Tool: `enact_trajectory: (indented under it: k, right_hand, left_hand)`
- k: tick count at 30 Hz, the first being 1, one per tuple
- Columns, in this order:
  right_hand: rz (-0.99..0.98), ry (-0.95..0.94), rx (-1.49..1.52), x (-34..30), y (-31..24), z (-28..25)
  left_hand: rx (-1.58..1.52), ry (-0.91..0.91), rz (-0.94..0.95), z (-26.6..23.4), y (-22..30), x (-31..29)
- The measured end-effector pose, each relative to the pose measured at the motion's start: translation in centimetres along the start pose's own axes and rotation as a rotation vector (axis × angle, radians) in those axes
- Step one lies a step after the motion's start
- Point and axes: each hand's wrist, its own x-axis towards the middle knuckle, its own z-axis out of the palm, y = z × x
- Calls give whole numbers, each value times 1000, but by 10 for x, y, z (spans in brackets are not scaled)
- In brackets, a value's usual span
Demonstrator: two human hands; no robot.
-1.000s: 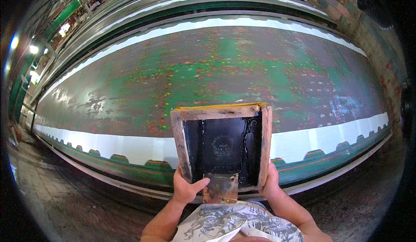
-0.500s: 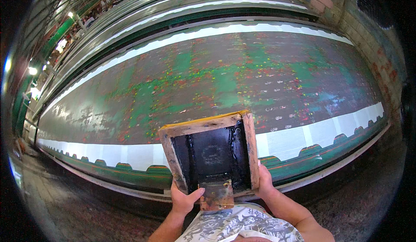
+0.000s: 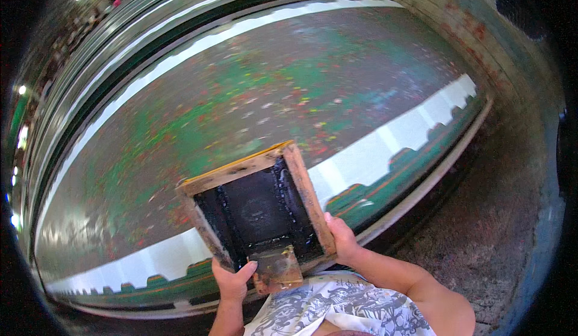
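Observation:
A wooden screen-printing frame [image 3: 313, 201] hangs tilted in front of my body, its inside coated with dark, wet-looking ink [image 3: 250, 206]. My left hand [image 3: 231, 283] is closed round the frame's lower left side, with the thumb reaching over to a stained squeegee [image 3: 277, 271]. That squeegee rests at the near end of the frame, partly over its lower edge. On the lower right side my right hand [image 3: 343, 238] grips the wood, most of its fingers hidden beneath. Below the frame stretches a long printing table [image 3: 241, 110] marked with green, red and yellow specks.
White strips [image 3: 379, 155] run along both long edges of the table. Its near edge has a green border with scalloped tabs [image 3: 400, 164]. A block wall [image 3: 457, 20] closes off the far right. More long tables [image 3: 162, 20] lie beyond, and floor [image 3: 439, 258] shows at right.
The frame and both hands have shifted left in view and tilted further counterclockwise. The table and wall have swung round as my head turned. Both hands keep their hold.

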Motion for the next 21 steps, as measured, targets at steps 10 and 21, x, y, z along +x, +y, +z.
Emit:
enact_trajectory:
  k: [10,21]
  right_hand:
    - [-18,0,-273,-60,-206,-212]
    - [-189,-73,-175,-76,-330,-345]
  left_hand:
    - [48,-94,-30,303,4,-27]
    - [55,-164,-18,483,-3,-17]
